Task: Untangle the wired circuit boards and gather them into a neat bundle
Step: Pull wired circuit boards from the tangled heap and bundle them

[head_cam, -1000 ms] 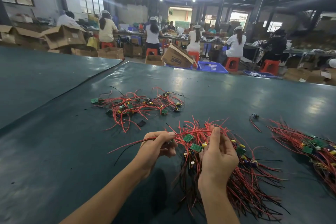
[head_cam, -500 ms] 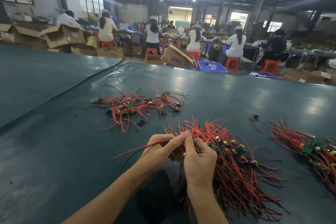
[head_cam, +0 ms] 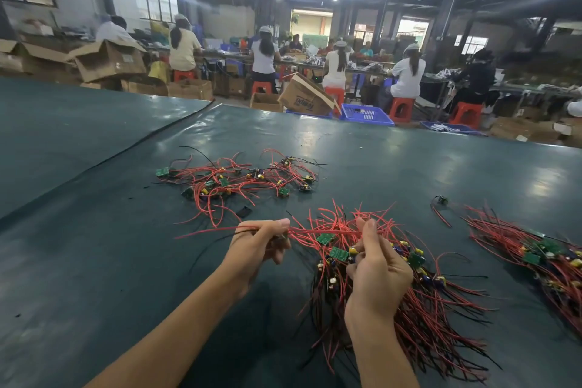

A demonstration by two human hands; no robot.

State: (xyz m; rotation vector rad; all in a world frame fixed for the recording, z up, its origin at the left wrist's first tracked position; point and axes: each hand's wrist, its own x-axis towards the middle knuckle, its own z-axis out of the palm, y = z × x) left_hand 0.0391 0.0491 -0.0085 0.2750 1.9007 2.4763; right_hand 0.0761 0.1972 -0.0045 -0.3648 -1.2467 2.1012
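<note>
The left hand (head_cam: pixel 259 246) is curled, its thumb and fingertips pinching a few red leads (head_cam: pixel 208 232) and a black one, whose loose ends trail out to the left over the table. Those leads run straight across to the right hand (head_cam: pixel 378 271), stretched between the two hands. The right hand's fingers are folded round the neck of the bundle of wired circuit boards (head_cam: pixel 425 318), with the thumb pointing up among the red wire tips. Two small green boards (head_cam: pixel 338 253) sit just left of its knuckles. Both forearms reach forward from the near edge, wrists raised off the surface, the hands held apart.

The bundle fans out below and to the right of the right hand, its red and black wire ends spread on the dark green table mat (head_cam: pixel 94 277). Farther back lies a loose tangle of boards and wires (head_cam: pixel 239 183); a small black piece (head_cam: pixel 244 212) lies just in front of it. Off to the right is another heap of wired boards (head_cam: pixel 535 258), and near its far end a single stray unit (head_cam: pixel 441 200). Beyond the table, people sit on red stools (head_cam: pixel 401 109) at workbenches among cardboard boxes (head_cam: pixel 110 61).
</note>
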